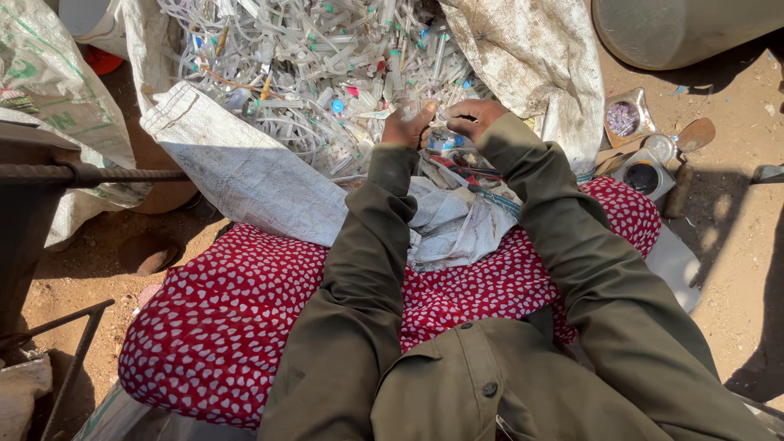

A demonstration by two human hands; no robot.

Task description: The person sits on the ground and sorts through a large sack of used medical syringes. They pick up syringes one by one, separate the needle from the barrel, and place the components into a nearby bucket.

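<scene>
A big white woven sack lies open in front of me, filled with a heap of clear plastic tubes and syringes with coloured caps. My left hand and my right hand meet at the near edge of the heap. Both hands pinch a small clear plastic piece between them. Olive green sleeves cover both arms. My lap is covered by a red cloth with white hearts, and crumpled white sack cloth lies on it under my wrists.
Small metal tins and a round lid lie on the dirt at right. A large grey drum stands at the top right. A dark metal frame with a bar is at left, beside another printed sack.
</scene>
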